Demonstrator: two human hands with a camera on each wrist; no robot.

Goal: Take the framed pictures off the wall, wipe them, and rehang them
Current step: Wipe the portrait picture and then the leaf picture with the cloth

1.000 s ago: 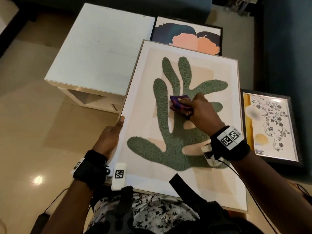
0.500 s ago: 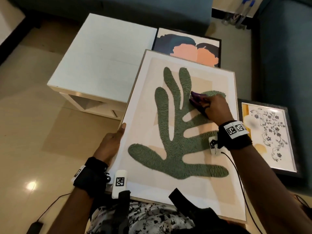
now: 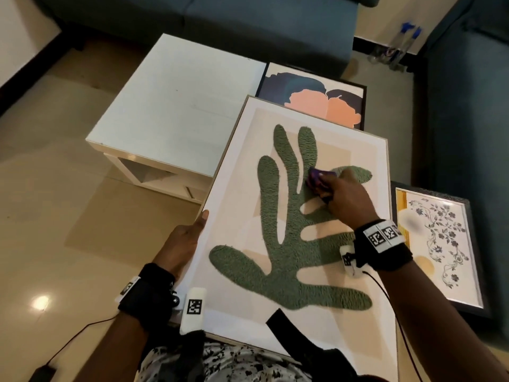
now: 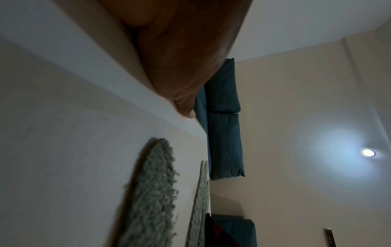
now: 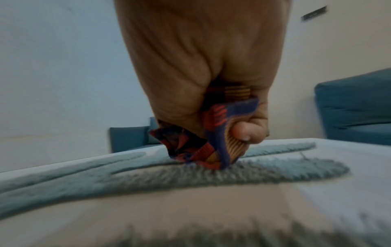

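A large light-framed picture with a tufted green leaf shape lies tilted across my lap. My left hand grips its left edge, thumb on the front; the left wrist view shows that thumb on the white border. My right hand clutches a bunched purple, red and orange cloth and presses it onto the green tufts in the picture's upper right. In the right wrist view the cloth sits pinched under my fingers on the tufted shape.
A white low table stands ahead on the left. A dark-framed picture with peach and navy shapes lies beyond the one I hold. A floral picture in a dark frame lies at the right. Blue sofas surround the spot.
My right hand swept the cloth from the leaf's middle up and right, then slightly back left. The left hand kept its hold on the edge. The head view shifted.
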